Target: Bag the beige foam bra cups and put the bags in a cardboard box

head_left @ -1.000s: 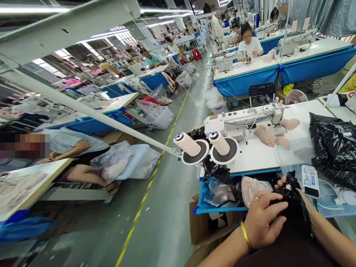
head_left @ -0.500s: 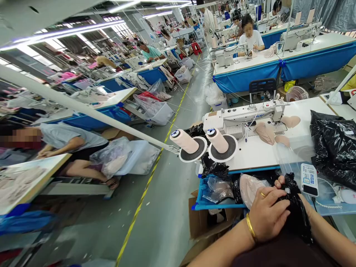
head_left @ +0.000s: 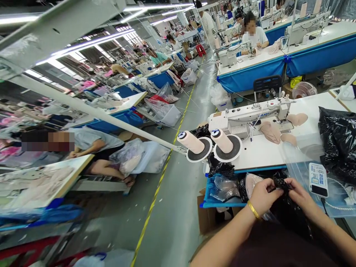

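My left hand (head_left: 265,196), with a gold bracelet at its wrist, pinches the gathered neck of a black plastic bag (head_left: 287,213). Across from it, my right hand (head_left: 299,194) grips the same bunched plastic, fingers curled. The bag hangs down between my forearms over my lap; what it contains cannot be seen. Just behind my left hand, a beige moulded cup (head_left: 251,182) in clear plastic rests in a blue fabric-edged tray (head_left: 207,203) under the table. Right of my right hand lies a white device with a screen (head_left: 318,178) on the tabletop.
A sewing machine (head_left: 247,115) stands on the white table with beige cup pieces (head_left: 269,131) by its needle. Two thread cones (head_left: 222,141) sit at its left end. A large black bag (head_left: 338,139) lies at right. A co-worker (head_left: 96,142) sits across the aisle.
My hands have come up slightly and now pinch the bag's neck from both sides; before, my left hand covered it. The view has swung a little to the left.
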`<state>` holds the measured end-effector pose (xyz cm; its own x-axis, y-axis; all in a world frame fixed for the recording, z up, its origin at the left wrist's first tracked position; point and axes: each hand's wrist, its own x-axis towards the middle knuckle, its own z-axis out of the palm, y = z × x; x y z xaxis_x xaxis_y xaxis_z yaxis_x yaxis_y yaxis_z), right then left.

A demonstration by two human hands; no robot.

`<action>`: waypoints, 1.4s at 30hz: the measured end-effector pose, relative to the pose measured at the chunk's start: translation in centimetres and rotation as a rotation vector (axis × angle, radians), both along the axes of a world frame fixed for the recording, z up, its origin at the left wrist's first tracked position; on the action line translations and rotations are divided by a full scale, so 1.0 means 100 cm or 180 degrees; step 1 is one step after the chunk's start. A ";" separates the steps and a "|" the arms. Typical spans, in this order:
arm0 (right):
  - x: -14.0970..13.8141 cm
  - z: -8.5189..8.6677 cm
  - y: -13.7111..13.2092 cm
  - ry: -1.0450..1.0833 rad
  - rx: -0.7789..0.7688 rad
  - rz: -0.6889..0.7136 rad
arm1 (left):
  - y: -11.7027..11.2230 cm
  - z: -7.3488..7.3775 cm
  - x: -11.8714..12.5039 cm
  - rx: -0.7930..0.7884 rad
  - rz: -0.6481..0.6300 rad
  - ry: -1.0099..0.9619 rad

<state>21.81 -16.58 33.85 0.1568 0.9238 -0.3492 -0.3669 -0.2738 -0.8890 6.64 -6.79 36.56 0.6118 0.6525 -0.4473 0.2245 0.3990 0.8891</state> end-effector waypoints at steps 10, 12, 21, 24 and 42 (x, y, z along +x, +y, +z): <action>-0.006 0.002 -0.004 0.1085 -0.0474 -0.0227 | 0.000 -0.001 -0.007 -0.0741 0.0102 -0.0409; -0.007 0.003 -0.004 0.1176 -0.0501 -0.0248 | -0.002 -0.002 -0.006 -0.0740 0.0125 -0.0420; 0.000 -0.005 -0.008 0.0589 -0.0354 -0.0505 | 0.009 -0.001 -0.021 0.0606 -0.0046 0.0088; 0.004 -0.005 -0.016 -0.0158 -0.0139 -0.0608 | 0.009 -0.010 -0.036 0.1726 -0.0122 0.1003; 0.033 -0.005 -0.024 -0.3419 0.0338 0.0078 | 0.011 -0.012 -0.064 0.2872 -0.0757 0.0484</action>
